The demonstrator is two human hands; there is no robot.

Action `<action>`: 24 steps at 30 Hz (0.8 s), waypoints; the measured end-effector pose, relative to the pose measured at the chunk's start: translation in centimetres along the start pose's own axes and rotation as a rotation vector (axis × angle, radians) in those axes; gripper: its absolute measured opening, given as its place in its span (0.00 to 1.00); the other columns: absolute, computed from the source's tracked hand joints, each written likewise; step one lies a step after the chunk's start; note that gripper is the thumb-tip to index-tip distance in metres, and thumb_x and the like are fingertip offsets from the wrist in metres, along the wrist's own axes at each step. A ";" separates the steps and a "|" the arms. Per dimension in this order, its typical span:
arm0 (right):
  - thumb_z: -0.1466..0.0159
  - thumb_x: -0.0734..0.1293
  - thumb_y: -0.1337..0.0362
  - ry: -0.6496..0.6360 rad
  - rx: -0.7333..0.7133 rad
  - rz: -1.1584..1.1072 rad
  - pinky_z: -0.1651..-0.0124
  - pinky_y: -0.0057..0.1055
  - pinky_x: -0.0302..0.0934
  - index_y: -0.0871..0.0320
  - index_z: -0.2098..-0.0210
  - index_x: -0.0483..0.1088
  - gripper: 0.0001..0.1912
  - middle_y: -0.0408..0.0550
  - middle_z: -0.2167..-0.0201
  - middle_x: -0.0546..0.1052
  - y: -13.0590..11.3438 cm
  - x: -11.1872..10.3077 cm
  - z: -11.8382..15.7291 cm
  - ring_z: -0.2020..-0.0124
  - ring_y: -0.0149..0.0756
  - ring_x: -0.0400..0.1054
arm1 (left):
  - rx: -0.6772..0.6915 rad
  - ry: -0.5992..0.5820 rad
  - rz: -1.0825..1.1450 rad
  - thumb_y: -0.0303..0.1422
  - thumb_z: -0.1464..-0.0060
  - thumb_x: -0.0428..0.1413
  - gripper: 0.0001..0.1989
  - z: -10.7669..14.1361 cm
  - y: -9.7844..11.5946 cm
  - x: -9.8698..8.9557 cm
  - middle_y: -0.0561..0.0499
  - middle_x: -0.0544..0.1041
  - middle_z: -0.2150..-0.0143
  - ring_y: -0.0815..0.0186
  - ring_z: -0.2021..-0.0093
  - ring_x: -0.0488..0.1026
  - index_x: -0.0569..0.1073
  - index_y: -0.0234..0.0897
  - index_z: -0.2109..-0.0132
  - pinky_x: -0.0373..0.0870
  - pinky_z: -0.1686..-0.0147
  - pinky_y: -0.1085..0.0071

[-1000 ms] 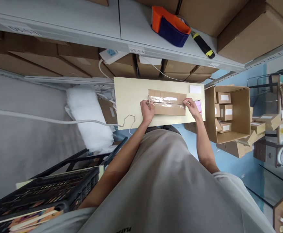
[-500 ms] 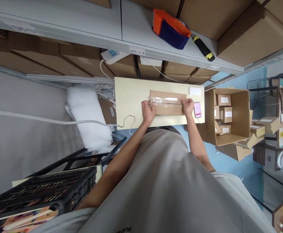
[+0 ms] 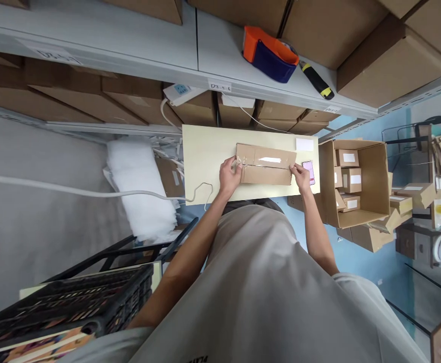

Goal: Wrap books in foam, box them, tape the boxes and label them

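Observation:
A flat brown cardboard piece (image 3: 266, 175) with a lengthwise seam, clear tape at its left end and a white label lies over the pale tabletop (image 3: 205, 146). My left hand (image 3: 229, 176) grips its left end, thumb on top. At the right end, my right hand (image 3: 299, 176) pinches the edge near the seam. Just beside the right hand is a phone (image 3: 309, 171) with a pink screen, partly covered by the fingers. A white paper slip (image 3: 304, 144) lies above the phone.
An open carton (image 3: 364, 218) holding several small labelled boxes stands right of the table. On the shelf (image 3: 220, 50) above are an orange and blue tape dispenser (image 3: 270, 54) and a cutter (image 3: 316, 80). White packing foam (image 3: 141, 186) and a black crate (image 3: 125, 297) are left.
The cardboard's right end has shifted right and slightly down, with my right hand on it. The tape along the seam looks less extensive. The camera view has shifted slightly.

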State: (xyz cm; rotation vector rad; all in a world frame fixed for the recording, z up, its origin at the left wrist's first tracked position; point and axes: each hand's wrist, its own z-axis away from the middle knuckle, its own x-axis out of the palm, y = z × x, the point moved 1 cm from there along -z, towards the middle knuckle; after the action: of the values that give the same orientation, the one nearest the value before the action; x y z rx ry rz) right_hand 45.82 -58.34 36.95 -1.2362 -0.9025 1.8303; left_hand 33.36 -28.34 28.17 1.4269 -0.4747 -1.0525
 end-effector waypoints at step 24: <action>0.33 0.71 0.52 0.096 0.080 0.029 0.33 0.49 0.73 0.58 0.52 0.82 0.18 0.61 0.44 0.87 7.3 -5.1 -2.2 0.43 0.47 0.80 | -0.176 0.390 -0.005 0.27 0.34 0.50 0.13 2.0 1.4 0.3 0.40 0.84 0.44 0.58 0.43 0.84 0.74 0.40 0.46 0.80 0.35 0.56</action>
State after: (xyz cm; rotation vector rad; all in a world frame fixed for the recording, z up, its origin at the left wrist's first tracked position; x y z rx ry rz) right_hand 47.88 -65.99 32.25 -1.2814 -0.7549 1.7954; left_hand 32.33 -29.92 29.69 1.4312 -0.0941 -0.7728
